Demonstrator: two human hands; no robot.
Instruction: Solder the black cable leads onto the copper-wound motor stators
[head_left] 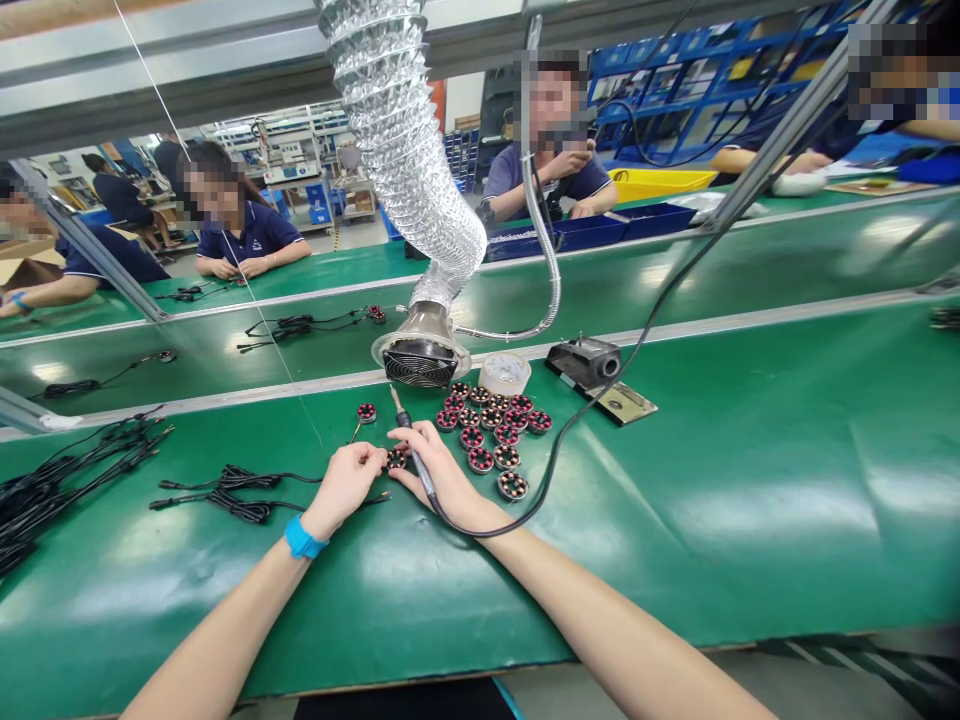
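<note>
My left hand (343, 488) pinches a small round wound disc (395, 458) with red and copper parts, its fingertips against the disc's edge. A black cable (244, 505) runs from under that hand across the green mat (675, 520). My right hand (439, 468) grips a soldering iron (411, 445) like a pen, its tip (393, 398) raised away from the disc. The iron's black cord (570, 460) curves off to the upper right. Several similar discs (480, 433) lie just beyond my fingers.
A bundle of black cables (67, 480) lies at the left. Beyond the discs stand a fume extractor on a silver duct (420, 360), a plastic tub (504, 372) and a black iron stand (585, 362). Co-workers sit at neighbouring green benches.
</note>
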